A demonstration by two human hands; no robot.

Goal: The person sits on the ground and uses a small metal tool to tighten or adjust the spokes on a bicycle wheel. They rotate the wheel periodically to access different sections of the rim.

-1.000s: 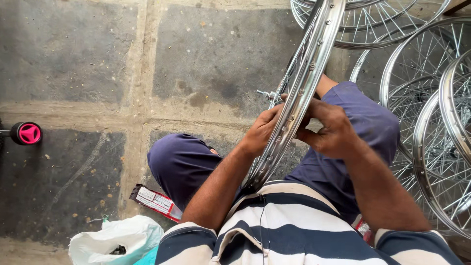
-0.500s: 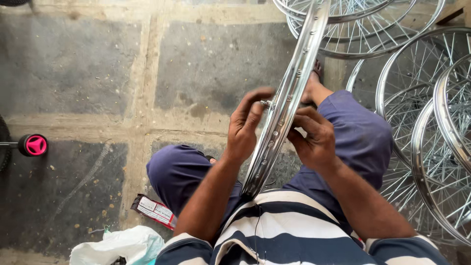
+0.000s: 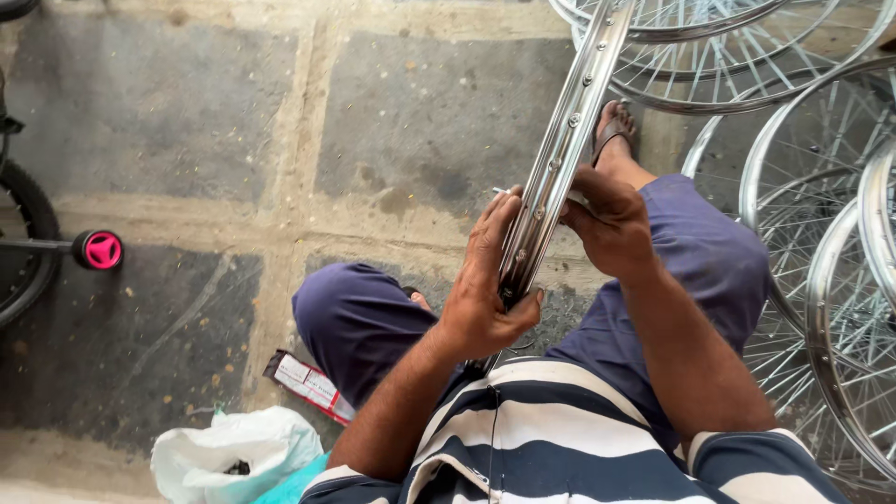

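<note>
Both the left hand (image 3: pixel 483 299) and right hand (image 3: pixel 611 224) clasp the upright steel rim (image 3: pixel 560 154), which could slip sideways onto the stacked wheels (image 3: pixel 821 233) if either loosens.

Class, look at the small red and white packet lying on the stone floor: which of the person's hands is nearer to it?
Left. The left hand grips the wheel rim on the side toward the packet; the right hand holds the rim's far side, farther away.

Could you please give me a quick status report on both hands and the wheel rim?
Left hand gripping the wheel rim. Right hand on its other side. Rim upright between the knees. More spoked wheels stacked at right, apart.
</note>
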